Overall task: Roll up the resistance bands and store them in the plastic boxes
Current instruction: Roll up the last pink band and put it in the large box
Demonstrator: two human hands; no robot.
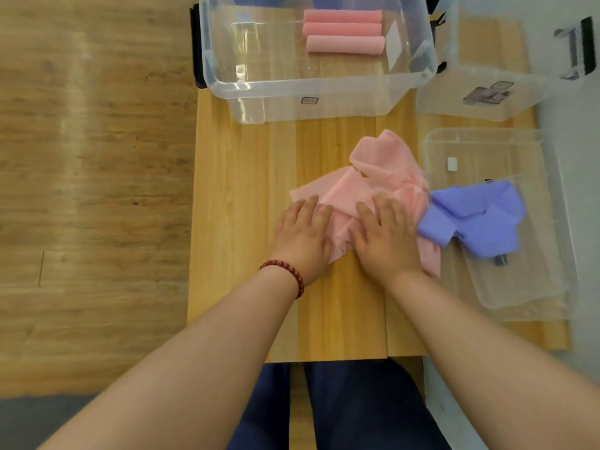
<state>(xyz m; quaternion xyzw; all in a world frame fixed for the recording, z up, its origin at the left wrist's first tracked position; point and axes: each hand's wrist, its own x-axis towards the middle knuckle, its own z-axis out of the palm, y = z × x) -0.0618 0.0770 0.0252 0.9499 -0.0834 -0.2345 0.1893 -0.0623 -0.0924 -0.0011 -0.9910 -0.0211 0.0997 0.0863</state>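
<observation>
Two hands: both lie palm down and side by side on the loose pink band (386, 170), fingers straight and pointing away from the person.
Left hand (302, 235): flat on the band's near-left part, fingertips close to its left edge, holding nothing; a red bead bracelet (287, 271) circles the wrist.
Right hand (386, 235): flat on the band's near-right part, fingers spread a little, holding nothing.
Pink band: unrolled and crumpled on the wooden table (243, 222), mostly spread beyond the fingertips and off to the right, with a strip running under the right hand toward the wrist.
Purple band (477, 216): crumpled just right of the right hand, touching the pink band's right edge and draped over the left rim of the shallow clear box (519, 297).
Rolled pink bands (344, 30): three, lying side by side at the far right of the large clear box's floor.
Large clear box (318, 89): at the table's far edge, well beyond the hands.
Second clear box (487, 92): to the right of the large one, behind the shallow box; blurred.
Below the table edge: dark blue trousers (357, 410).
Left of the table: wood-pattern floor (97, 190).
</observation>
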